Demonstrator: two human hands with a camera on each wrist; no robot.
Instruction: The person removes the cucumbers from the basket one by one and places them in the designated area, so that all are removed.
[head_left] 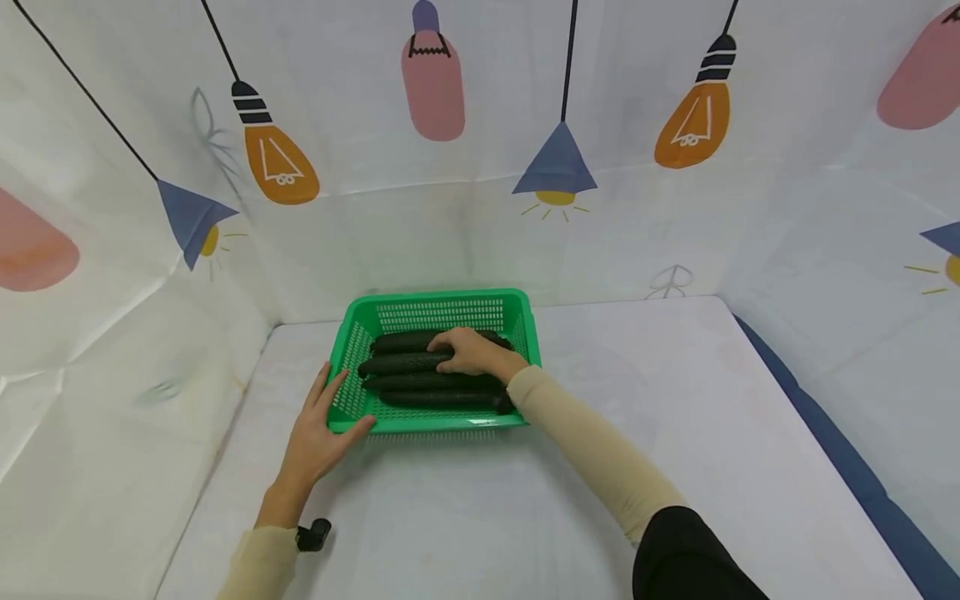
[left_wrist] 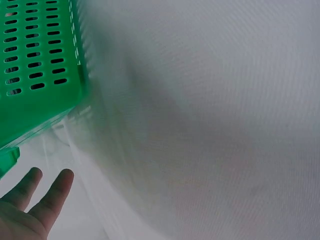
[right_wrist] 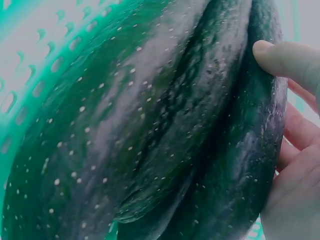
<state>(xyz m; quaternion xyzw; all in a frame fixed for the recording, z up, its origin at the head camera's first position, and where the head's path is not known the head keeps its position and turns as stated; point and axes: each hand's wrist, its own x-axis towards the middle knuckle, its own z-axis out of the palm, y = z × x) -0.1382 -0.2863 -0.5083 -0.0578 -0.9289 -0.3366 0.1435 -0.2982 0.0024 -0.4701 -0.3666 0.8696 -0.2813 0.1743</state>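
Note:
A green plastic basket [head_left: 534, 350] with slotted walls holds several dark green cucumbers [head_left: 442, 400], lying side by side across it. My right hand [head_left: 471, 352] reaches into the basket from the right and grips a cucumber [right_wrist: 235, 155] towards the back of the row. In the right wrist view, the thumb lies on one side of it and the fingers curl round the other; its bumpy skin touches the neighbouring cucumbers. At the basket's front left corner is my left hand [head_left: 315, 442], fingers spread and mostly straight along the rim, with nothing grasped.
The basket stands on a white-covered table [head_left: 645, 433], close to the back wall. White sheeting [head_left: 480, 225] printed with lamps and bulbs rises behind and at both sides. A dark blue strip [head_left: 840, 450] runs along the table's right edge.

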